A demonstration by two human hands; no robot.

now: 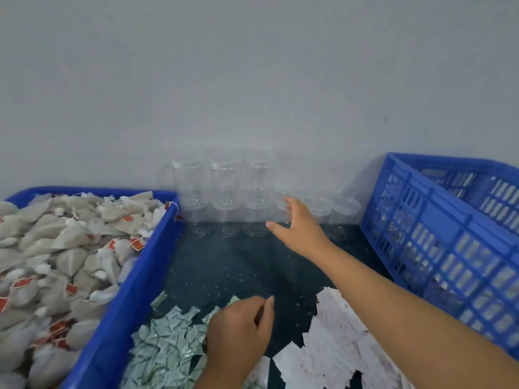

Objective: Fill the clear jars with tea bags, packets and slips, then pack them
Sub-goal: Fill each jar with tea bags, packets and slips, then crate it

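Clear jars (224,192) empty, blue bin (132,299) holding tea bags (56,248)

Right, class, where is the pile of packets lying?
Head view, lower left: the packets lie on the dark table, between the blue tea-bag tray and the left hand.

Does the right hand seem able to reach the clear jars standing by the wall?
Probably yes: the right hand is open just in front of the clear jars, and nothing lies between; the blue crate stands off to its right.

Head-worn wide view, forward and down, close over table (252,265)
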